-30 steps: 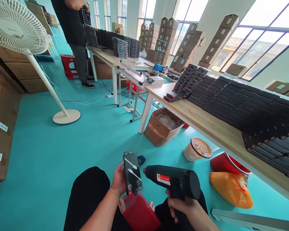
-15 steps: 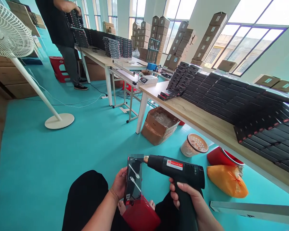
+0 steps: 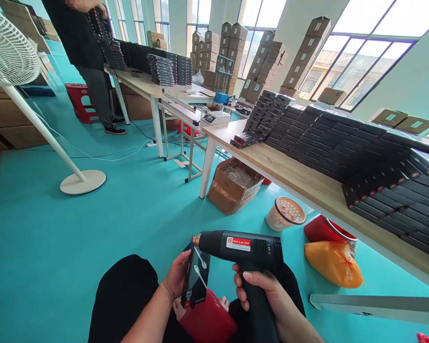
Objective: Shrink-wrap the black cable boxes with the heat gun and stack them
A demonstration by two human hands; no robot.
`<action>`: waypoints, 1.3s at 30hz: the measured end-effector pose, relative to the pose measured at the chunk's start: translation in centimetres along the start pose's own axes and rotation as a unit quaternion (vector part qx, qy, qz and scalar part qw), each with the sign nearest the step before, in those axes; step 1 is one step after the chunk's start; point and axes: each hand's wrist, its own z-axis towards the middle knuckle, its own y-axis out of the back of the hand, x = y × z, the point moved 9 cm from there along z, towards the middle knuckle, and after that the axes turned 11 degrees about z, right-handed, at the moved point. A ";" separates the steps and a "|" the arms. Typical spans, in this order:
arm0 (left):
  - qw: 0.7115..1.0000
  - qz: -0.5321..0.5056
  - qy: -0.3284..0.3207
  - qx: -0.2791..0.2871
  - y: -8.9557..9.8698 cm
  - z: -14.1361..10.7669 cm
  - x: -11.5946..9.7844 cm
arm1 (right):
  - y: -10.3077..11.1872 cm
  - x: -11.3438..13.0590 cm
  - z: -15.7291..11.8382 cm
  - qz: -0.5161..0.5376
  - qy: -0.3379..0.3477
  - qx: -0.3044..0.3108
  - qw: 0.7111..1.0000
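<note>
My left hand grips a slim black cable box by its left edge, above a red stool between my legs. White cables are pictured on the box's front. In my right hand is a black heat gun, fingers wrapped round its handle. The gun points left, and its copper-coloured nozzle overlaps the top of the box in view; whether they touch I cannot tell.
To the right, a long table bears stacked black boxes. Beneath it are a carton of plastic, a wastebasket and an orange bag. A white fan stands left; a co-worker handles boxes farther back.
The heat gun has moved left, bringing its nozzle across the top of the box. The box's top has tilted away in my left hand. The view has shifted slightly.
</note>
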 end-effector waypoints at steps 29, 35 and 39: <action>0.991 -0.036 -0.071 -0.108 2.7 0.0 -1.8 | -4.8 0.8 -1.8 -0.436 -0.081 0.087 0.892; 0.997 -0.005 -0.045 -0.063 2.0 0.4 -1.2 | -5.3 3.5 -0.2 -0.356 0.023 0.035 0.933; 0.998 0.002 -0.038 -0.046 1.2 -0.3 -1.6 | -4.3 6.1 1.7 -0.318 0.035 -0.020 0.947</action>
